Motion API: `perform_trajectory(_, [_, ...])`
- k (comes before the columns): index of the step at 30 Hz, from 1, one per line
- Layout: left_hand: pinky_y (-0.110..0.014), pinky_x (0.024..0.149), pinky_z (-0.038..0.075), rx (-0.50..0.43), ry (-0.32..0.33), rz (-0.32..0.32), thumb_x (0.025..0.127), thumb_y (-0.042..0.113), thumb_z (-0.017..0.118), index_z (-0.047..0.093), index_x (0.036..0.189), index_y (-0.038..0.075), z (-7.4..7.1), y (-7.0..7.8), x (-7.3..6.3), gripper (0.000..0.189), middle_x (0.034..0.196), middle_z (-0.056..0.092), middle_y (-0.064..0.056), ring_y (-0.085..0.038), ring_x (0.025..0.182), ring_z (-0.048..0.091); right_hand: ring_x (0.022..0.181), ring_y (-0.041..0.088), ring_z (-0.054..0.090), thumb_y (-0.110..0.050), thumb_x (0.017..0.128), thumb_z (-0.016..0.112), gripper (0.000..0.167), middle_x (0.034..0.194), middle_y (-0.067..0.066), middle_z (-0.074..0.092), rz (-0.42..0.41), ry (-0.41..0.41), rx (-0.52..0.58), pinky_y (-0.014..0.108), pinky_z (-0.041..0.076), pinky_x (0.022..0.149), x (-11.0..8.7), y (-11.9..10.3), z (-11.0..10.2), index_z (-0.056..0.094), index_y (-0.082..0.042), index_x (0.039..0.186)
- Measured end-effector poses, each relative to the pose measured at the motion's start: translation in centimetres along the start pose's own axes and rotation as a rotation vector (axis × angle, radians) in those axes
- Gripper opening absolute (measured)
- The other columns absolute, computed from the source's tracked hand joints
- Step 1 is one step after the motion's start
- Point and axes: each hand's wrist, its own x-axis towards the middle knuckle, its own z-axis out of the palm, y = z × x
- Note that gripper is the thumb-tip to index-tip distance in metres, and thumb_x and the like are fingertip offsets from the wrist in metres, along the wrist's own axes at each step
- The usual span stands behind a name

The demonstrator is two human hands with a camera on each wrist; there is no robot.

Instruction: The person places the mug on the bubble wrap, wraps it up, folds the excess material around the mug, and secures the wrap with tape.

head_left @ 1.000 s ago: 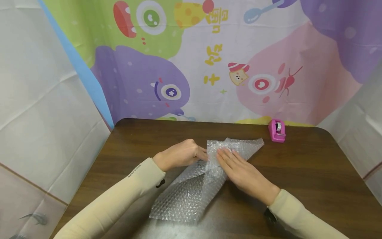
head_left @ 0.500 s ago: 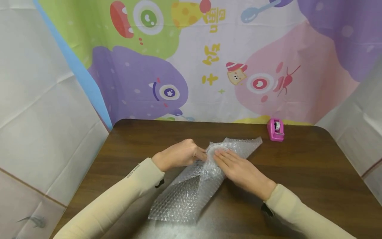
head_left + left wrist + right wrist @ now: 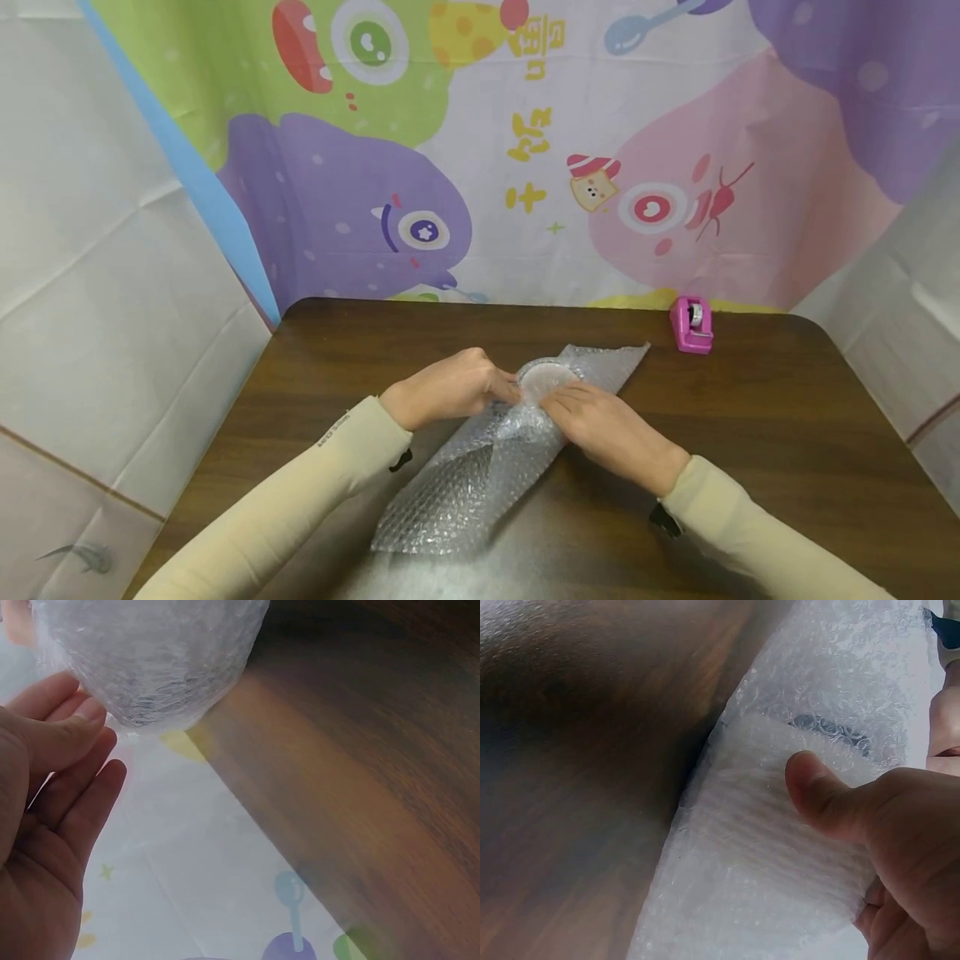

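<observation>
A sheet of bubble wrap [image 3: 457, 492] lies slantwise on the table, wrapped around a round-topped object [image 3: 546, 377]; its kind is hidden under the layers. My left hand [image 3: 453, 385] is at the object's left side, pinching the wrap between thumb and fingertips; in the left wrist view its fingers [image 3: 94, 802] meet the wrapped side. From the right, my right hand [image 3: 611, 429] grips the wrapped object. Its thumb [image 3: 814, 791] presses on the folded bubble wrap [image 3: 780, 832] in the right wrist view, while the other fingers are mostly hidden behind.
A pink tape dispenser [image 3: 692, 327] stands near the back right edge of the brown wooden table [image 3: 757, 433]. Behind the table hangs a cartoon-printed cloth [image 3: 517, 250]. Pale panels [image 3: 97, 275] flank both sides.
My right hand has pushed the upright flap of bubble wrap down and drawn slightly toward me, its fingers bending more. The round top now shows. My left hand has stayed nearly still.
</observation>
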Motion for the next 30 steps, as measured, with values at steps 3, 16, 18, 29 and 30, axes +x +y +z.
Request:
perform_trajectory(3, [-0.022,0.089,0.058,0.0,-0.003,-0.006,0.082,-0.021,0.059,0.079,0.113,0.008,0.0,0.1,0.0,0.047,0.113,0.077,-0.006,-0.017,0.113,0.072,0.1,0.023,0.073,0.012,0.081,0.072,0.031,0.104,0.009,0.076,0.015,-0.012,0.022,0.042,0.057,0.099,0.0,0.1,0.0,0.066,-0.004,0.107])
perform_trajectory(16, [-0.013,0.075,0.054,0.038,-0.018,-0.021,0.086,-0.018,0.053,0.077,0.121,0.01,0.1,0.5,-0.4,0.051,0.122,0.074,-0.006,-0.016,0.116,0.071,0.067,0.019,0.061,0.012,0.072,0.081,0.032,0.072,0.002,0.063,0.067,-0.065,0.004,0.034,0.055,0.072,0.1,0.2,-0.3,0.059,-0.007,0.085])
perform_trajectory(18, [-0.015,0.077,0.055,0.034,-0.025,-0.03,0.086,-0.018,0.052,0.076,0.123,0.01,0.1,0.5,-0.6,0.053,0.125,0.073,-0.006,-0.015,0.116,0.071,0.065,0.019,0.059,0.013,0.071,0.08,0.032,0.07,0.002,0.062,0.08,-0.071,0.01,0.035,0.055,0.071,0.1,0.2,-0.4,0.059,-0.007,0.084])
perform_trajectory(29, [-0.025,0.101,0.054,0.004,0.019,-0.043,0.099,0.004,0.063,0.074,0.125,0.009,0.4,1.4,-2.4,0.029,0.126,0.074,-0.003,-0.013,0.119,0.069,0.06,0.02,0.058,0.014,0.07,0.078,0.03,0.063,0.001,0.057,0.08,-0.05,0.03,0.035,0.052,0.07,0.3,0.1,-0.1,0.059,-0.007,0.082])
perform_trajectory(30, [-0.025,0.101,0.054,0.009,0.025,-0.042,0.1,0.008,0.064,0.073,0.125,0.009,0.3,1.5,-2.6,0.027,0.126,0.074,-0.002,-0.013,0.119,0.069,0.06,0.019,0.057,0.013,0.07,0.078,0.031,0.063,0.001,0.057,0.082,-0.05,0.032,0.034,0.052,0.07,0.3,0.0,0.0,0.059,-0.008,0.082])
